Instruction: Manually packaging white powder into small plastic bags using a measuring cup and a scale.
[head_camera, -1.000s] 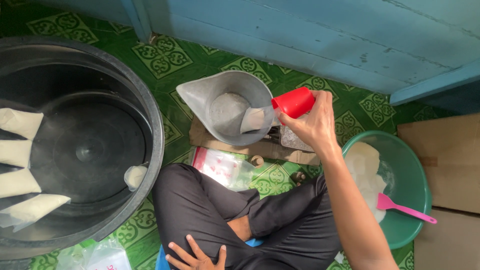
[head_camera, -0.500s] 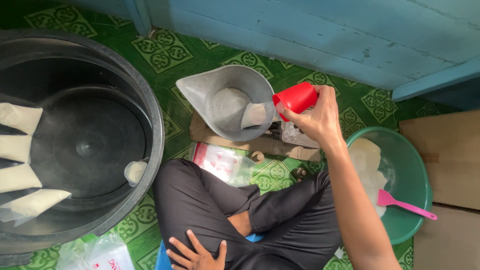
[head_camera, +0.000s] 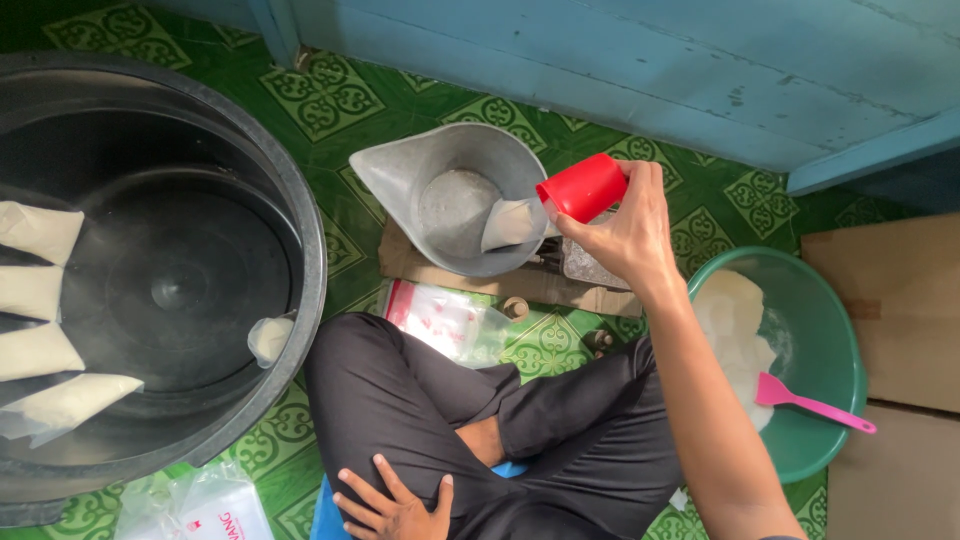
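Left of the grey metal jug (head_camera: 455, 195): a big black tub (head_camera: 160, 290), with flat white filled bags (head_camera: 35, 290) leaning along its far-left inner wall and one small filled bag (head_camera: 268, 340) hooked on the rim nearest the jug. Below the tub, clear plastic packets (head_camera: 210, 510) on the green patterned floor (head_camera: 320, 100).

Below the jug, well apart from it: left hand (head_camera: 395, 505), fingers spread wide, resting flat on the black trouser leg (head_camera: 400, 410), holding nothing. Between jug and leg, a pack of empty clear bags (head_camera: 440, 325) with red print.

Under the jug, a strip of brown cardboard (head_camera: 520, 290). Inside the jug, a white filled pouch (head_camera: 510, 222) leaning against the right inner wall.

At the jug's right rim: red plastic cup (head_camera: 583, 186), tipped on its side with the mouth toward the pouch, gripped by the right hand (head_camera: 625, 235), fingers wrapped round its base.

Right of the jug, near the forearm: green basin (head_camera: 830, 340) with white mass and a pink spatula (head_camera: 810, 403) resting in it. Beyond, brown cardboard sheets (head_camera: 900, 300).
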